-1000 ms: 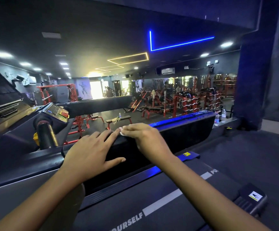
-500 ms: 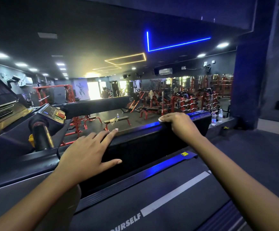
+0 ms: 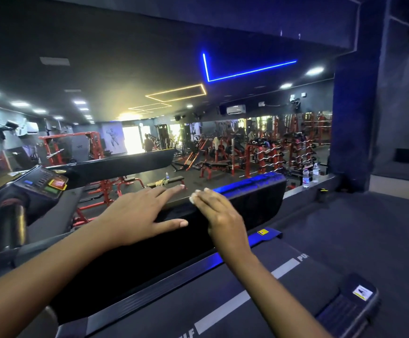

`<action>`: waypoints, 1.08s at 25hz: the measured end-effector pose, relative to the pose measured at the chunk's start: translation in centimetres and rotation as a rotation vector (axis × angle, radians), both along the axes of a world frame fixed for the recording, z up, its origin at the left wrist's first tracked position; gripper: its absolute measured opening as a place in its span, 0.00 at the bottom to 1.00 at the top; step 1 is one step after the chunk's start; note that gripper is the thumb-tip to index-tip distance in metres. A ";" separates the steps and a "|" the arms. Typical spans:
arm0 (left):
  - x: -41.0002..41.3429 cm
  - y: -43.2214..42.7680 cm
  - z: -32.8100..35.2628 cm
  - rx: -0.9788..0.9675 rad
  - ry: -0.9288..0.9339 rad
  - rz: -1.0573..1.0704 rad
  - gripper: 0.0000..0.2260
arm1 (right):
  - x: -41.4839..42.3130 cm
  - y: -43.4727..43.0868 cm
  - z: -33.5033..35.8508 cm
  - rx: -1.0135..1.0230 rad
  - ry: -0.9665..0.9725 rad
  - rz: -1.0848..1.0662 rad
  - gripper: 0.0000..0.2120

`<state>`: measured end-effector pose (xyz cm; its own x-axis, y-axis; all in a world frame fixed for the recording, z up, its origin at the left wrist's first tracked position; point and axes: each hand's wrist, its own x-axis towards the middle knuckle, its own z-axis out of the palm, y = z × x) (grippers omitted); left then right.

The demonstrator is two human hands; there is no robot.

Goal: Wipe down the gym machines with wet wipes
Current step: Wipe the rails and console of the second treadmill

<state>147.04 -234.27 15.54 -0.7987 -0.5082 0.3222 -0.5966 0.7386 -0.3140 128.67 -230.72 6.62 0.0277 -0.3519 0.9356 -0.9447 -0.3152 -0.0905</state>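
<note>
You have two hands in view, one wet wipe [image 3: 193,198], and one treadmill hood [image 3: 254,201] under both of them. Two water bottles [image 3: 306,178] stand side by side on the ledge at the far right, and one console [image 3: 42,184] of the neighbouring machine sits to your left.

Your left hand [image 3: 137,215] lies palm down on the top edge of the hood with its fingers spread wide. The forefinger reaches up and to the right along the edge, and the thumb splays out over the hood's dark front face. It holds nothing.

Your right hand [image 3: 220,213] is just beside it, close to the left forefinger's tip but apart from it. Its fingers are bent and drawn together, knuckles raised, and they press the wipe down onto the hood's top edge. Only a small white scrap of the wipe shows, past the fingertips on the left side of the hand, so you cannot tell its shape or which way it lies.

The hood is a long black bar. Its long axis runs across your view, from low on your left to higher and farther on your right, where a strip of blue light glints along its top. The treadmill belt [image 3: 223,301] lies below your forearms.
</note>
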 end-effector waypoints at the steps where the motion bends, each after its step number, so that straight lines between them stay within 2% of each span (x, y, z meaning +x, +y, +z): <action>1: -1.0 -0.2 -0.1 0.000 -0.020 -0.015 0.47 | -2.1 -0.4 -0.2 -0.032 -0.041 -0.052 0.21; 7: -4.6 -0.7 -1.6 0.069 -0.100 -0.096 0.41 | -11.6 -1.6 -0.8 -0.034 -0.127 -0.282 0.23; 11: -4.7 -0.7 -2.2 0.016 -0.107 -0.097 0.40 | -13.0 -1.5 0.9 -0.018 -0.261 -0.220 0.23; 12: -4.6 -0.8 -2.2 0.011 -0.107 -0.098 0.40 | -11.6 -1.3 1.4 -0.006 -0.220 -0.144 0.24; 15: -4.7 -0.9 -2.4 0.000 -0.118 -0.101 0.41 | -6.9 -0.6 2.0 0.092 0.088 0.071 0.21; 17: -4.6 -0.9 -2.3 0.003 -0.119 -0.100 0.41 | -7.9 -1.0 3.1 0.190 0.142 0.119 0.19; 21: -4.7 -0.7 -2.2 0.017 -0.135 -0.107 0.38 | -13.4 -2.2 4.9 0.456 0.099 0.010 0.22; 24: -4.8 -0.8 -2.2 0.015 -0.143 -0.100 0.39 | -17.0 -2.6 5.7 0.547 0.107 -0.140 0.23; 27: -4.8 -0.9 -2.2 0.022 -0.142 -0.102 0.39 | -19.2 -2.4 6.6 0.549 -0.055 -0.249 0.24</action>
